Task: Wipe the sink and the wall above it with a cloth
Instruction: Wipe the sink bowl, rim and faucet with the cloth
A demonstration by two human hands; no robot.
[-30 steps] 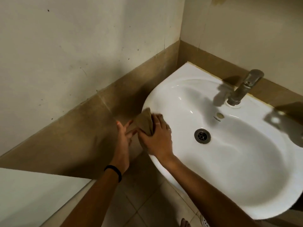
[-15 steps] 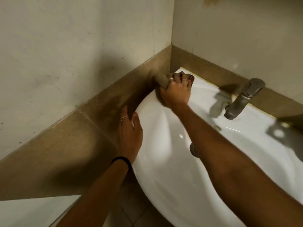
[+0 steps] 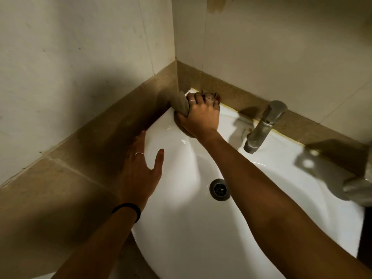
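A white sink (image 3: 201,234) is fixed in the corner of two tiled walls. My right hand (image 3: 201,115) presses a bunched brown cloth (image 3: 180,102) onto the sink's far left rim, right in the corner where the brown tile band meets the basin. My left hand (image 3: 141,170) lies flat and open on the sink's left edge, fingers spread, nearer to me. The pale wall above the sink (image 3: 271,47) rises behind the tap.
A metal tap (image 3: 261,127) stands at the back rim, right of my right hand. The drain (image 3: 219,189) sits in the basin beside my right forearm. A grey object (image 3: 360,188) rests on the sink's right edge. A side wall (image 3: 70,57) closes the left.
My right hand carried the cloth from the sink's near left rim up to the back corner. My left hand let go of the cloth and settled flat on the sink's left edge.
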